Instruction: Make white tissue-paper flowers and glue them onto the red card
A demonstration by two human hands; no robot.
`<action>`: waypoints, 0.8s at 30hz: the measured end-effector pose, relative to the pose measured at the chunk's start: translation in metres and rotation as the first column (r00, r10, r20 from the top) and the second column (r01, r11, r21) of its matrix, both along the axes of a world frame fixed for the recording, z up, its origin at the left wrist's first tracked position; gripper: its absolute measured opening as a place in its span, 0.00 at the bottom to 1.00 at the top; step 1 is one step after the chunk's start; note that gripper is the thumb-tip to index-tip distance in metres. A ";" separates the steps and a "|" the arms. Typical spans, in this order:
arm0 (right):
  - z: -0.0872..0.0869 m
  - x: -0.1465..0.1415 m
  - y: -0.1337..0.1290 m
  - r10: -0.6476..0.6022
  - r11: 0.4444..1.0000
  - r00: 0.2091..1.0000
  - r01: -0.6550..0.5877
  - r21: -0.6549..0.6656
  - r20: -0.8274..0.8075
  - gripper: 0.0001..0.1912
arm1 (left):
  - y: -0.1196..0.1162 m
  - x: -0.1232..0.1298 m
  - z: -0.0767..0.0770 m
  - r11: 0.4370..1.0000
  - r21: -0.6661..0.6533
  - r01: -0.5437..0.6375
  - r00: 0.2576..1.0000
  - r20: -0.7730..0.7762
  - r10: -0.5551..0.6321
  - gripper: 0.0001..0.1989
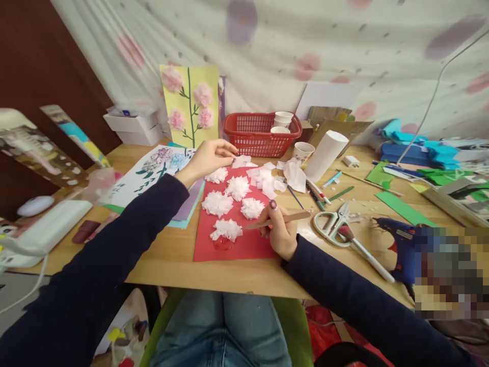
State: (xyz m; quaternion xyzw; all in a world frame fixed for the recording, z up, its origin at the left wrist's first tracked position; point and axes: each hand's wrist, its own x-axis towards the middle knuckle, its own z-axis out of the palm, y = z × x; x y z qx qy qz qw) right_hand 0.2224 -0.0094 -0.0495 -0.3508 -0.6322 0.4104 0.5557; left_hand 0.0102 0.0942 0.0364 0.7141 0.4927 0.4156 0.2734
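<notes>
My right hand (pixel 281 234) is closed around a flat wooden craft stick (pixel 298 216), its left end beside the nearest white tissue-paper flower (pixel 226 230). Several such ruffled flowers lie on a sheet of red paper (pixel 252 247). Below the nearest one is a glossy wet patch (pixel 223 245), which looks like glue. My left hand (pixel 210 159) reaches over the paper's far left corner, fingers curved and a little apart from the thumb. Its fingertips are at the edge of a loose piece of white tissue (pixel 243 161); whether they touch it is unclear. More tissue pieces (pixel 266 179) are heaped to the right.
A red basket (pixel 263 140) with paper cups stands at the back, beside a yellow flower picture (pixel 191 107). A white paper roll (pixel 327 153) stands to the right. Scissors (pixel 336 227) and a blue glue gun (pixel 405 242) lie right of my right hand.
</notes>
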 end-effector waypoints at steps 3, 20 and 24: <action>0.000 -0.001 -0.005 0.078 0.996 0.991 -0.082 0.033 0.105 0.31 | -0.042 -0.015 0.002 0.994 -0.104 0.042 0.996 0.079 -0.034 0.14; -0.003 -0.006 -0.011 0.168 0.982 0.964 -0.181 0.046 0.207 0.27 | -0.115 -0.029 -0.045 0.881 -0.404 0.245 0.952 -0.072 -0.297 0.10; 0.003 -0.009 -0.013 0.201 0.969 0.932 -0.235 0.081 0.300 0.26 | -0.117 -0.025 -0.045 0.893 -0.380 0.242 0.944 -0.119 -0.307 0.10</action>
